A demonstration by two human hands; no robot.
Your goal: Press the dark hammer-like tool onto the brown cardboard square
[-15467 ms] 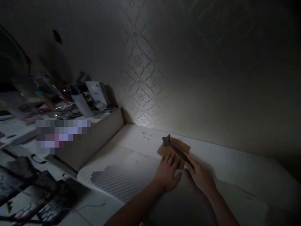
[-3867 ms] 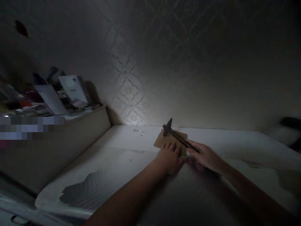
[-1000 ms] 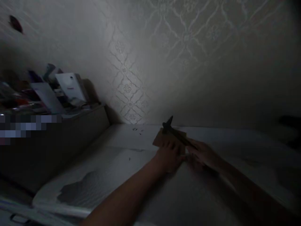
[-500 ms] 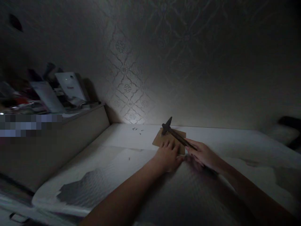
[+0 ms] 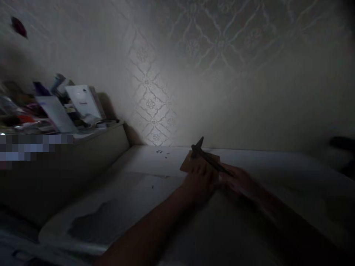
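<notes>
A hammer with a dark head and a long handle is in my right hand, whose fingers are wrapped round the handle. The hammer head lies over a flat brown board, close to its far left part; whether it touches the board I cannot tell. My left hand rests on the board's near edge, fingers spread and pointing away from me, just left of the right hand. Shade hides detail on both hands. Several tiny dark pieces, perhaps nails, are scattered on the white surface left of the board.
The white tabletop meets a patterned wall at the back. A worn grey patch marks its near left. On the left a raised cabinet bears a white box and clutter. A dark object shows at the right edge.
The light has shifted: the wall is brighter, while the hands and near tabletop are darker. The hammer, board and both hands have stayed almost in place.
</notes>
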